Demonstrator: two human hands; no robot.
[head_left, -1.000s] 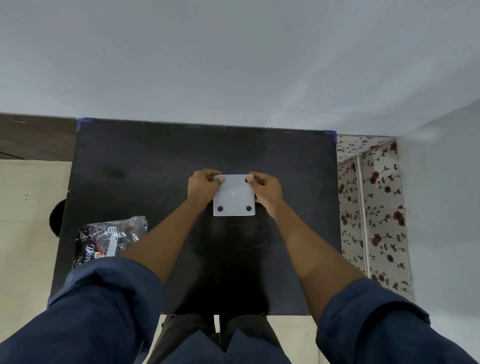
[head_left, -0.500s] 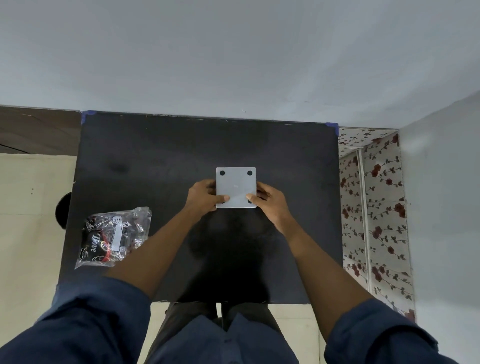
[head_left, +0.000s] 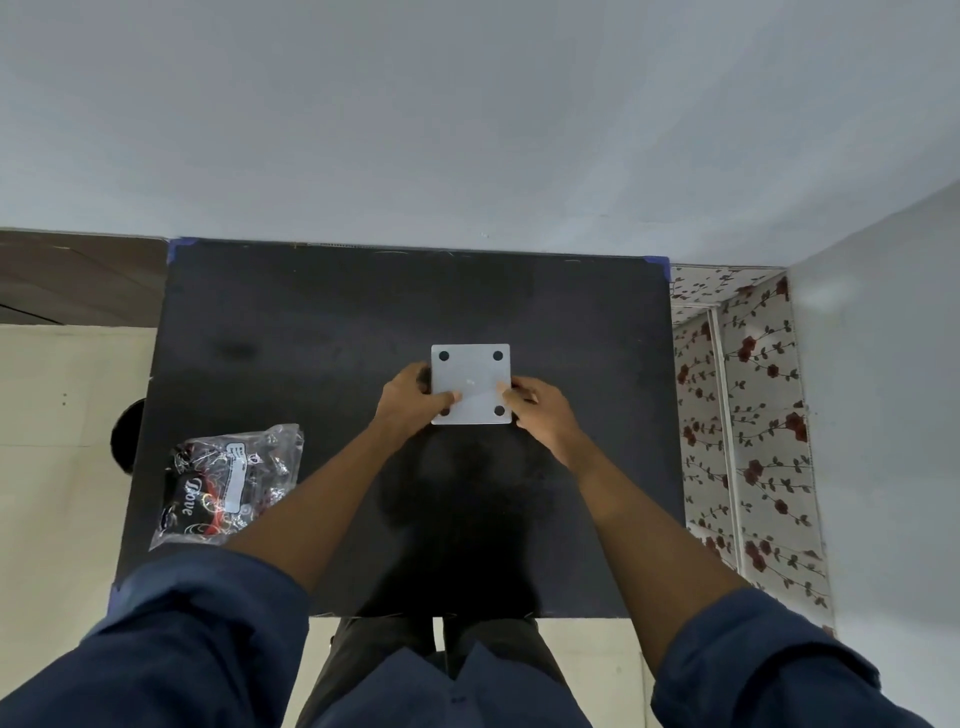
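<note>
A flat white square plate (head_left: 471, 375) with a black dot near each corner is over the middle of the black table (head_left: 322, 322). My left hand (head_left: 410, 400) grips its left edge, thumb lying on the top face near the lower left dot. My right hand (head_left: 537, 410) grips the right edge the same way, thumb on top beside the lower right dot. Whether the plate rests on the table or is held just above it cannot be told.
A clear plastic bag (head_left: 228, 480) with dark printed contents lies near the table's left front edge. A pale wall runs behind the table; a flowered panel (head_left: 748, 415) stands to its right. A dark round object (head_left: 124, 436) sits on the floor at left.
The plate has been turned over or flipped away from me: its two visible dots went from the near edge to the far edge, and now all its corner dots show. My hands slid toward its near corners.
</note>
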